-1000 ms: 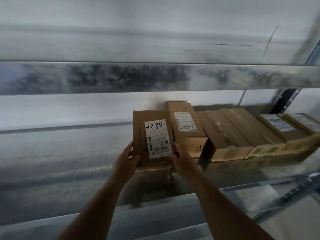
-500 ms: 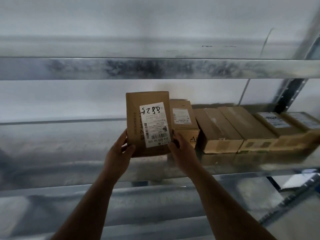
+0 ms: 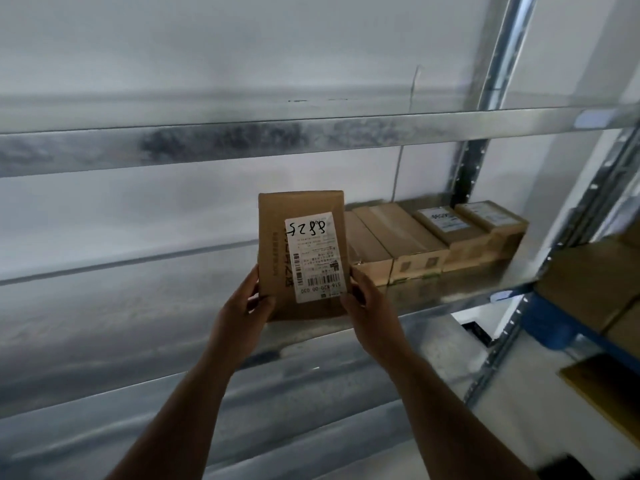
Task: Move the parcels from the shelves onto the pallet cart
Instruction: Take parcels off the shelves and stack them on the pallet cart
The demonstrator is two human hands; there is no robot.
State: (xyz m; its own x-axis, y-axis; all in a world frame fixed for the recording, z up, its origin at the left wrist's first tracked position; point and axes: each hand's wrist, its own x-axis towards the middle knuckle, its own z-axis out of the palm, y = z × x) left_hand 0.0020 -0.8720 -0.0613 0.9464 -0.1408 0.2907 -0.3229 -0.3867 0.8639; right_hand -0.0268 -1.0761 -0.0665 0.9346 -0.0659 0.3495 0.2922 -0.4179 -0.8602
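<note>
A brown cardboard parcel (image 3: 301, 254) with a white label marked 5288 is held upright in front of the metal shelf (image 3: 104, 306). My left hand (image 3: 242, 306) grips its lower left edge and my right hand (image 3: 363, 303) grips its lower right edge. Behind it, a row of several brown parcels (image 3: 415, 244) lies on the same shelf towards the right. The pallet cart is out of view.
A metal shelf beam (image 3: 311, 140) runs across above the parcel. A perforated steel upright (image 3: 467, 174) stands at the right. Further right, a blue-framed rack (image 3: 571, 327) carries cardboard boxes (image 3: 595, 282).
Both hands have lifted the labelled parcel off the shelf and tipped it upright. The view has swung right, so it now hides the neighbouring parcel.
</note>
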